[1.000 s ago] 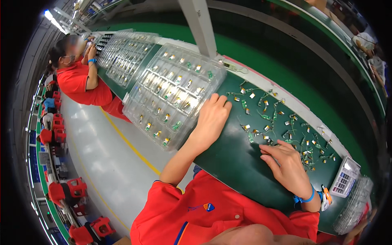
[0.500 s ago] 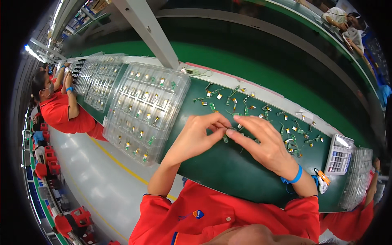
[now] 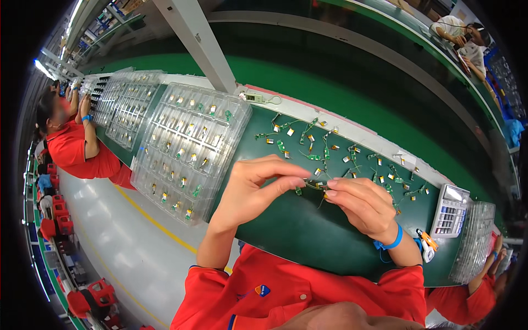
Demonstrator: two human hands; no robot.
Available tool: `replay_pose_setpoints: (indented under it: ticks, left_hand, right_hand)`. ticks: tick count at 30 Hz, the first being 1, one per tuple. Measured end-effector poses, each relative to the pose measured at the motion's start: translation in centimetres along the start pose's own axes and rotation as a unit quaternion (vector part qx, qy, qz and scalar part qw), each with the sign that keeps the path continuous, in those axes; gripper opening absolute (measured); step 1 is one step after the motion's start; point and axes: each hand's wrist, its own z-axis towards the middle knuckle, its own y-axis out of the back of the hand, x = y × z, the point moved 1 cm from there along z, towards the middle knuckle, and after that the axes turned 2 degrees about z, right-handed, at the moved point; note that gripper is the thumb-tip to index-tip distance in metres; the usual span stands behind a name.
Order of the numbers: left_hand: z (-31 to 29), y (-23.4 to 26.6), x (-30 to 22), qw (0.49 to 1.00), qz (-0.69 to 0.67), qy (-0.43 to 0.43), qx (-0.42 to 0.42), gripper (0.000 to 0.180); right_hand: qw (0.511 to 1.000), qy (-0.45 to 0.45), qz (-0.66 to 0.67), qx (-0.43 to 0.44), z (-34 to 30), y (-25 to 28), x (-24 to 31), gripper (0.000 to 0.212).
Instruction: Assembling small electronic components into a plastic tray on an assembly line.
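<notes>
Above the green bench top, my left hand point(image 3: 257, 188) pinches one end of a small circuit board with wires point(image 3: 315, 185). My right hand point(image 3: 365, 206), with a blue band at the wrist, has its fingertips closed on the other end. A yellowish and silvery bit shows at the right fingertips, too small to make out fully. Fingers hide the rest of the piece. Just beyond my hands, several green circuit boards point(image 3: 314, 157) with thin wires and small silvery battery cells point(image 3: 290, 132) lie scattered on the bench.
Stacked clear plastic trays point(image 3: 187, 137) with small parts in their pockets stand at the left. To the right are a calculator point(image 3: 451, 209), orange-handled cutters point(image 3: 428, 240) and more clear trays point(image 3: 474, 242). A metal post point(image 3: 198, 44) rises behind the bench. A co-worker point(image 3: 74, 146) works at far left.
My fingertips have drawn apart, and more of the held board and wires shows between them. The right hand has shifted down a little and its fingers have folded in.
</notes>
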Motion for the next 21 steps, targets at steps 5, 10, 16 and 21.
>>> replay_pose_setpoints:
  ticks: [5, 10, 16, 21]
  left_hand:
    - [-1.5, -2.1, 2.6, 0.966, -0.248, 0.043, -0.056, 0.030]
    - [-1.9, -6.4, 2.7, 0.947, -0.314, 0.024, -0.069, 0.026]
    - [-1.6, -6.7, 2.2, 0.945, -0.307, 0.007, -0.109, 0.018]
    - [-1.4, -7.3, 2.4, 0.936, -0.309, 0.006, -0.167, 0.014]
  right_hand:
    - [0.998, -0.034, 0.010, -0.043, -0.2, -0.2, -0.2, 0.028]
    - [0.998, -0.046, 0.019, -0.045, -0.2, -0.8, 0.1, 0.030]
    - [0.996, -0.062, -0.010, -0.065, 0.0, -0.6, 0.9, 0.024]
    - [0.993, -0.075, 0.000, -0.089, -0.3, -1.1, 0.6, 0.025]
